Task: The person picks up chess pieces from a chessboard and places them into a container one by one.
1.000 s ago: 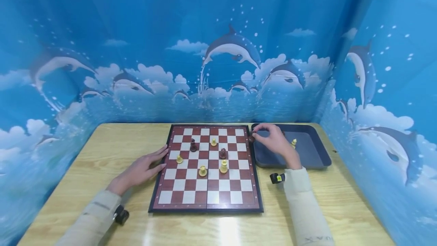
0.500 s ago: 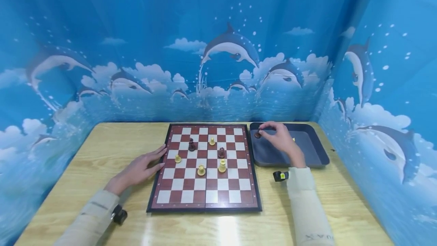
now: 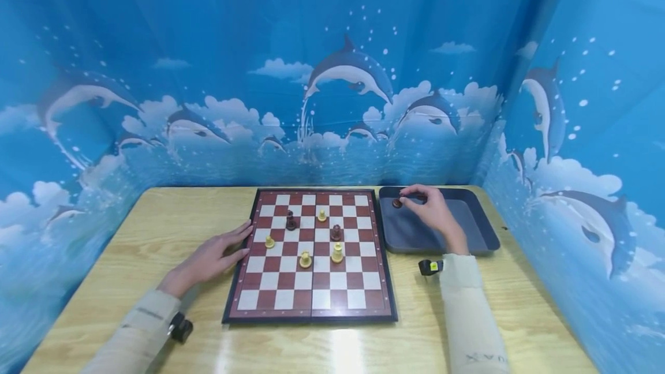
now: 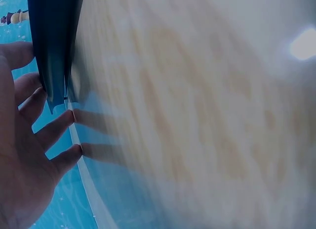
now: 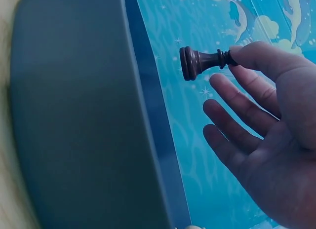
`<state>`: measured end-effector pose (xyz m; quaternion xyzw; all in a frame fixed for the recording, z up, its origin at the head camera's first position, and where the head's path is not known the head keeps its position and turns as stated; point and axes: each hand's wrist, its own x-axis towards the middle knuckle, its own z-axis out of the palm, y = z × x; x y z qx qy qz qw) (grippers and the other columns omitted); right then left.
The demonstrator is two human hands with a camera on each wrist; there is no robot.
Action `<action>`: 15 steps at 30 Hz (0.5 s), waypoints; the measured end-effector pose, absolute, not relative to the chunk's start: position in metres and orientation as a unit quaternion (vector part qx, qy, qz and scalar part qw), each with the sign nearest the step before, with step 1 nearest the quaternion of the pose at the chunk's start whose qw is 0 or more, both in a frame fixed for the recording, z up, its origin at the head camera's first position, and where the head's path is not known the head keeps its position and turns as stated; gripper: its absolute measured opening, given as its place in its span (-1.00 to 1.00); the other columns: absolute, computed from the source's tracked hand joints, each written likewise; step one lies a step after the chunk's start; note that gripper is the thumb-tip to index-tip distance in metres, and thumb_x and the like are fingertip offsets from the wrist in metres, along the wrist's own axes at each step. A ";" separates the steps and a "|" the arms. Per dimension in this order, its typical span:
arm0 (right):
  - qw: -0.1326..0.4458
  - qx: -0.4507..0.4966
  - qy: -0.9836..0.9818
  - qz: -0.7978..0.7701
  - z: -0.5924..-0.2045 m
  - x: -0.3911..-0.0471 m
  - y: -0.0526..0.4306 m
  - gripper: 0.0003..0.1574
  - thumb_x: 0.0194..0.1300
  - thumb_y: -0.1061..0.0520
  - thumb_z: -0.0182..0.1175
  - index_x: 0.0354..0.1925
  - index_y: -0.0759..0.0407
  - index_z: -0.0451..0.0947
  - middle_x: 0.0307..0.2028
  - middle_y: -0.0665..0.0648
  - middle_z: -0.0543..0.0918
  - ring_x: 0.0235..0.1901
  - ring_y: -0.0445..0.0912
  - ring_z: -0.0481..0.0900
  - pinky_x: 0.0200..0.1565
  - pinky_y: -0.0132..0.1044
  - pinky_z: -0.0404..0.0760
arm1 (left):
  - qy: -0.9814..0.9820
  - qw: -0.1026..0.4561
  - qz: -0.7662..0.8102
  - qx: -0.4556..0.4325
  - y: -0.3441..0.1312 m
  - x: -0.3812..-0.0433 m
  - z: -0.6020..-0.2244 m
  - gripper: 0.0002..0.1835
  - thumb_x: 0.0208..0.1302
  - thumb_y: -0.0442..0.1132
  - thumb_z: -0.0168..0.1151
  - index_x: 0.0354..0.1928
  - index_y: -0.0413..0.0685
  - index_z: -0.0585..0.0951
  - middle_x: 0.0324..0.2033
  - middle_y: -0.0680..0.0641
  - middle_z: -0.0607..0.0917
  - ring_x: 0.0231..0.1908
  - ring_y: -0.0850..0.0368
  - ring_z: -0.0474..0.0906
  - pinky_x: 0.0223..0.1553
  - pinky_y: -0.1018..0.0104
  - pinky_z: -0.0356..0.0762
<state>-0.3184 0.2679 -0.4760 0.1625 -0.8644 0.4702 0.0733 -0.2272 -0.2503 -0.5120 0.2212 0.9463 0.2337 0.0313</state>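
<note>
Between thumb and index finger, my right hand (image 3: 433, 215) pinches a dark brown chess piece (image 5: 202, 62) by its top, the base pointing away from the hand. In the head view that hand is over the grey tray (image 3: 410, 241), to the right of the chessboard (image 3: 332, 311). The other fingers of this hand are spread apart. My left hand (image 3: 210, 258) lies at the board's left edge, its extended fingertips touching the dark rim. Its fingers also show beside the board's edge (image 4: 55, 51) in the left wrist view.
On the board stand a tall dark piece (image 3: 291, 221), another dark piece (image 3: 336, 232), a cream rook (image 3: 337, 253) and several more cream pieces, including a pawn (image 3: 269, 242). A blue dolphin-print curtain (image 3: 249, 74) encloses the wooden table (image 3: 182, 212) at the back and sides.
My right hand has moved right with the dark piece, from the board's right edge to over the tray. The left hand keeps its place at the board.
</note>
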 end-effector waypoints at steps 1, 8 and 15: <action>0.074 0.165 -0.865 0.469 -0.477 -0.318 0.269 -0.73 0.21 0.02 0.26 -0.16 0.12 0.62 -0.11 0.14 0.65 -0.05 0.02 0.55 0.04 0.06 0.50 | 0.946 0.032 0.234 0.221 -0.250 -0.227 -0.512 -0.33 0.35 0.19 -0.08 0.39 0.06 0.18 0.42 -0.05 0.09 0.33 -0.20 0.13 0.26 -0.17 0.17; 0.074 0.162 -0.868 0.464 -0.479 -0.318 0.272 -0.63 0.21 -0.01 0.26 -0.13 0.23 0.61 -0.13 0.13 0.65 -0.09 0.01 0.57 -0.01 0.00 0.54 | 0.945 0.024 0.236 0.223 -0.251 -0.227 -0.515 -0.34 0.35 0.18 -0.06 0.39 0.06 0.19 0.42 -0.03 0.10 0.33 -0.18 0.14 0.25 -0.16 0.18; 0.086 0.149 -0.881 0.441 -0.480 -0.318 0.276 -0.72 0.22 0.01 0.25 -0.18 0.16 0.63 -0.17 0.15 0.66 -0.22 0.00 0.56 -0.17 -0.12 0.56 | 0.945 0.022 0.243 0.219 -0.250 -0.228 -0.515 -0.35 0.34 0.16 -0.03 0.38 0.07 0.21 0.42 -0.01 0.11 0.32 -0.17 0.15 0.24 -0.16 0.19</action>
